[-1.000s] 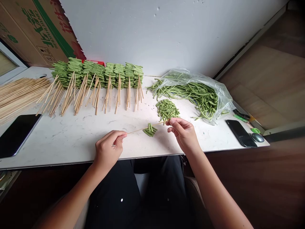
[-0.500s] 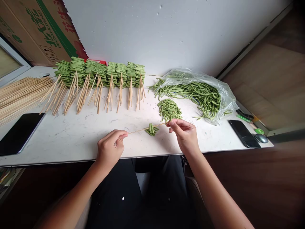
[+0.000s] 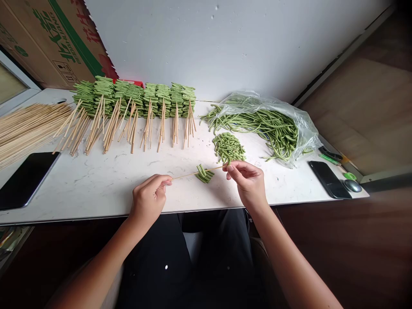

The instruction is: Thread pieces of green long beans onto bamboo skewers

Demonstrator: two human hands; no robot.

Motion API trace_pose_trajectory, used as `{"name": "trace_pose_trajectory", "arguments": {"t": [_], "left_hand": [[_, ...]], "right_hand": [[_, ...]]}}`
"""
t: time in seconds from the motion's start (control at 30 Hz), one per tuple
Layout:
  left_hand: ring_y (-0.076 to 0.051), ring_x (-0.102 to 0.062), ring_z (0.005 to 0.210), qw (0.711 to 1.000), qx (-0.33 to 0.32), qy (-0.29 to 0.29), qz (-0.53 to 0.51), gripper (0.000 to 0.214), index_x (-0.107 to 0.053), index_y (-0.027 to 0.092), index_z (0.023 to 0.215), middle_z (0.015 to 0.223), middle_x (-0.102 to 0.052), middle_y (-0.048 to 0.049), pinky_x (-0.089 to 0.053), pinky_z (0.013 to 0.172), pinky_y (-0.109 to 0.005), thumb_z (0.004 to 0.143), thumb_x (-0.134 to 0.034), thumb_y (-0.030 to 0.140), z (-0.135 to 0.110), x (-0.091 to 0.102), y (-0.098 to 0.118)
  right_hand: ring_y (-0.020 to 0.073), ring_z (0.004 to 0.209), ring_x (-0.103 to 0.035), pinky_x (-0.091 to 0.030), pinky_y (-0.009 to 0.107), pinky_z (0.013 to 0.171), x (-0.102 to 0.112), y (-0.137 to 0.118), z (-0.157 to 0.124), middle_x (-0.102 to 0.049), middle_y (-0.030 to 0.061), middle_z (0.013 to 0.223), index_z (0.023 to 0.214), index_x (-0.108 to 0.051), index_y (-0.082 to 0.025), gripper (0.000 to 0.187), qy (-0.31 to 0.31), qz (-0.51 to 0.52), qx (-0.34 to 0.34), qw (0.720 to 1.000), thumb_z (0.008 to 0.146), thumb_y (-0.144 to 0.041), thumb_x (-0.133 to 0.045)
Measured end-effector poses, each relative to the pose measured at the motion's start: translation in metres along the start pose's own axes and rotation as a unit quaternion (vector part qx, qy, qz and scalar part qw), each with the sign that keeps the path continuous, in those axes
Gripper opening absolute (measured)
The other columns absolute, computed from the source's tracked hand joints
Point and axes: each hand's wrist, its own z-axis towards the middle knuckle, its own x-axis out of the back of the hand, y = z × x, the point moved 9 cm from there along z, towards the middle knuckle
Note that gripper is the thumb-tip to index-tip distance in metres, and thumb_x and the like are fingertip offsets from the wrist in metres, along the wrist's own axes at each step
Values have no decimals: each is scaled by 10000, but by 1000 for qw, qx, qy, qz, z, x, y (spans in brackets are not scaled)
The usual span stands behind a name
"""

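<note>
My left hand (image 3: 150, 194) is closed in a pinch on one end of a thin bamboo skewer (image 3: 182, 176). The skewer runs to the right, up to the fingertips of my right hand (image 3: 247, 179). There a short piece of green bean (image 3: 228, 162) is pinched between thumb and fingers at the skewer's far end. A few cut bean pieces (image 3: 205, 175) lie around the middle of the skewer; whether it passes over or through them I cannot tell. Just behind my right hand is a heap of cut green bean pieces (image 3: 229, 147).
Stacked skewered beans (image 3: 135, 99) stand along the wall, sticks pointing forward. Loose skewers (image 3: 28, 128) and a black phone (image 3: 28, 180) are at left. A plastic bag (image 3: 305, 128) of long beans (image 3: 273, 126) lies back right, another phone (image 3: 328, 179) near the right edge.
A bean piece now shows upright at my right fingertips, by the skewer's end. Both hands have otherwise stayed nearly in place.
</note>
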Motion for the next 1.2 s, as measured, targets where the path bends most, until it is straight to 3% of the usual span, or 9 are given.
{"name": "trace_pose_trajectory", "arguments": {"t": [0.57,0.7,0.83,1.2], "left_hand": [[-132,-713,725,999,17,-30,10,337,-712,168,906,743,-687,6,-554,679,-223,934,-427,-8,-1,-5,-5],[-150,-748,830,1000,-21,-2,3,166,-708,174,1036,888,-754,-18,-583,777,-240,1004,-567,91,-1,-3,3],[-136,-743,796,998,-52,21,2,87,-695,182,947,873,-766,-7,-573,762,-220,972,-676,101,-2,1,10],[-131,-745,751,998,-63,4,3,261,-685,164,917,804,-746,-7,-590,717,-206,949,-512,-28,-3,-1,9]], "right_hand": [[153,686,-636,-555,334,637,-4,-19,-1,-769,46,899,915,-827,-255,174,-10,-11,46,999,813,-388,-873],[143,693,-624,-539,309,639,3,-11,2,-753,28,850,940,-819,-256,154,14,12,37,999,839,-366,-858],[152,732,-633,-533,304,654,4,-5,4,-735,23,836,942,-813,-255,153,12,25,22,999,841,-361,-858],[146,713,-610,-504,304,638,-4,-15,-2,-695,27,842,881,-796,-236,151,6,10,41,999,824,-356,-868]]}}
